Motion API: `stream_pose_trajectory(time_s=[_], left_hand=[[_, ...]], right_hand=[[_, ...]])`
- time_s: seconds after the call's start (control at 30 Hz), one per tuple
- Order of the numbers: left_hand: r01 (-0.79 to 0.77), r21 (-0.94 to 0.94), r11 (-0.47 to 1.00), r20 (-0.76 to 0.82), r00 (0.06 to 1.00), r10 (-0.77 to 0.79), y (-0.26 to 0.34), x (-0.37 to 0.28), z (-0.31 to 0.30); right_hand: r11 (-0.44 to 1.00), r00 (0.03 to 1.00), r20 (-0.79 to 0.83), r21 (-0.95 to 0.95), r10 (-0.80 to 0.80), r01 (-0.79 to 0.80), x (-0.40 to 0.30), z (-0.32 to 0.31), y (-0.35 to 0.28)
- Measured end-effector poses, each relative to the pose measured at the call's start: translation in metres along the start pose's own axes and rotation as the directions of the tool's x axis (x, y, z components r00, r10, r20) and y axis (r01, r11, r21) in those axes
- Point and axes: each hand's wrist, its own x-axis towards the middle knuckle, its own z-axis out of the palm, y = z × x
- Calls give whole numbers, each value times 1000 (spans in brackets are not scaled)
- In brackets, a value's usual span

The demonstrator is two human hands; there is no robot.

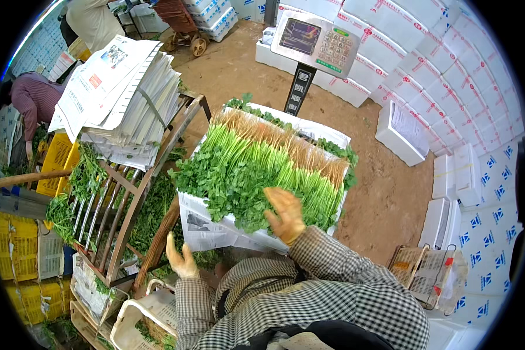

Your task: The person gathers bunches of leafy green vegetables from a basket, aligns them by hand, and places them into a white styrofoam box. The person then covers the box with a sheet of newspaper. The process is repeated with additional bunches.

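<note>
Bundled leafy greens with pale green stems and brown roots, which look like coriander (245,170), fill a white box in front of me. Their roots point away from me and the leaves towards me. Newspaper (205,232) hangs over the box's near side. My right hand (284,214), in a yellowish glove, is over the leaves at the near edge, fingers apart, holding nothing. In a similar glove, my left hand (181,259) is raised left of the box, thumb and fingers apart, also without anything in it.
A scale display (317,41) on a post stands behind the box. Left is a metal rack (157,162) bearing a newspaper stack (122,96). White foam boxes (402,61) line the right wall. Plastic baskets (135,315) sit below left. A person (35,98) bends at far left.
</note>
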Motion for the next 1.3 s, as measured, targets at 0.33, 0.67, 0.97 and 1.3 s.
stream_pose_trajectory(time_s=[0.33, 0.67, 0.97, 1.3], left_hand=[[678, -461, 573, -124, 590, -798, -94, -183, -59], [731, -572, 371, -181, 328, -927, -121, -236, -135], [653, -656, 379, -21, 486, -874, -185, -168, -182], [444, -776, 448, 80, 774, -628, -158, -109, -176]], right_hand=[[751, 755, 210, 438, -621, 495, -29, 67, -83], [760, 856, -274, 395, -438, 516, 116, 38, -177], [900, 930, -145, -340, -338, 274, 285, 11, -318], [750, 928, 59, -571, -368, 334, 345, 87, -377]])
